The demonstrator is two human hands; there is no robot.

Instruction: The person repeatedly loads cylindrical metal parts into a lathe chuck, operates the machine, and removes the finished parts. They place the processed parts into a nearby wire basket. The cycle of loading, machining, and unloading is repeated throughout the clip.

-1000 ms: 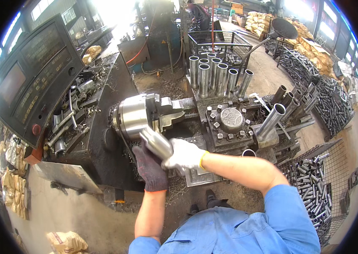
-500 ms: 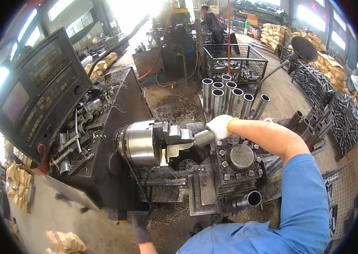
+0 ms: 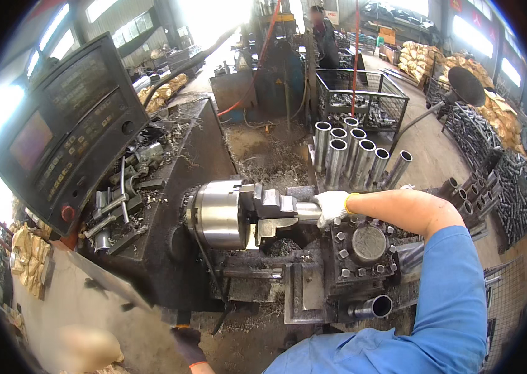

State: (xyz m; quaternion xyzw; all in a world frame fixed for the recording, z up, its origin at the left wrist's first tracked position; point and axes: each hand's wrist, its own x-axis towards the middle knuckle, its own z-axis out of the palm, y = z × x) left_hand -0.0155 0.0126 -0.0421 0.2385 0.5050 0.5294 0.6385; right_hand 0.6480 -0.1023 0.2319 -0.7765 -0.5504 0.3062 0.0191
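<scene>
My right hand [image 3: 333,207], in a white glove with a yellow cuff, is wrapped round the outer end of a steel tube [image 3: 308,212]. The tube lies about level, its far end between the stepped jaws [image 3: 271,203] of a lathe chuck [image 3: 218,215]. How deep it sits in them is hidden. Low in the picture, below the machine bed, hangs my left hand [image 3: 187,345] in a dark glove with an orange cuff. Its fingers are too dark and blurred to read. Just right of the chuck stands the tool post [image 3: 368,244], ringed with square-headed bolts.
Several upright steel tubes [image 3: 336,157] stand behind the tool post. Another tube [image 3: 375,306] projects at its near side. A control panel [image 3: 67,137] rises at left, beside loose tools and metal chips. Farther back are a wire crate [image 3: 363,93] and a person [image 3: 324,37].
The tube in my right hand has gone from tilted to about level, its far end now in among the chuck jaws. The whole view has shifted slightly, with the scene sliding right.
</scene>
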